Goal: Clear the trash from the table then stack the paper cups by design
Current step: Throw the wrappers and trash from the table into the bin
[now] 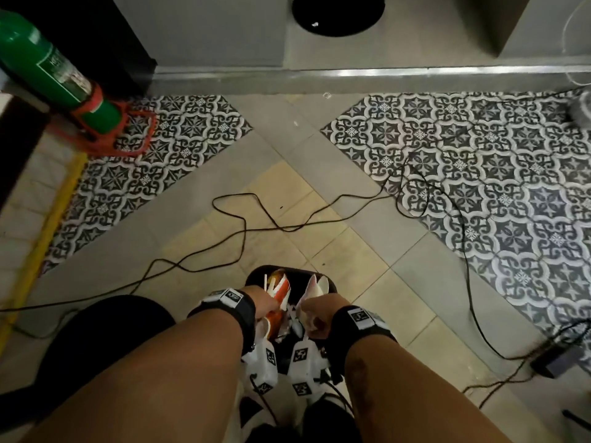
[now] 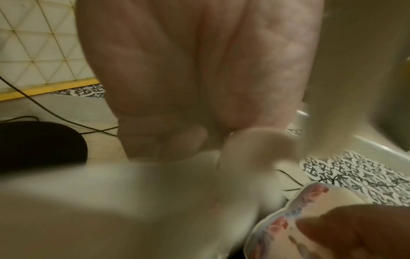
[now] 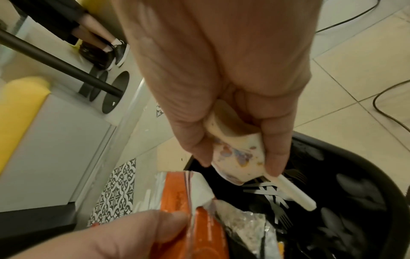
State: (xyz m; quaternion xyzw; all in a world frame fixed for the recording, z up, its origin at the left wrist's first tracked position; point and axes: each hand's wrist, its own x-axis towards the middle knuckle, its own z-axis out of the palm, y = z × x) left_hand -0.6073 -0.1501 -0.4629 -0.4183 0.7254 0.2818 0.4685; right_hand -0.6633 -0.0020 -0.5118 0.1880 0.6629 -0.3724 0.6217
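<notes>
Both hands hover over a black bin (image 1: pixel 299 276) on the floor between my knees. My left hand (image 1: pixel 263 303) grips an orange wrapper (image 1: pixel 281 292) with white paper scraps; the wrapper (image 3: pixel 199 219) and the left hand (image 3: pixel 133 236) also show in the right wrist view. My right hand (image 3: pixel 239 168) pinches a crushed flower-print paper cup (image 3: pixel 235 154) and a white straw (image 3: pixel 295 192) above the bin (image 3: pixel 355 157). Black plastic forks and spoons (image 3: pixel 346 192) lie inside. The left wrist view is blurred; there my left hand (image 2: pixel 199 140) holds something white (image 2: pixel 244 157).
Black cables (image 1: pixel 240 219) snake across the tiled floor ahead. A green cylinder in a red stand (image 1: pixel 54 75) stands at the far left. A grey counter with a round hole (image 1: pixel 337 14) lies ahead. A power adapter (image 1: pixel 550 359) sits at right. Another person's feet (image 3: pixel 106 52) are nearby.
</notes>
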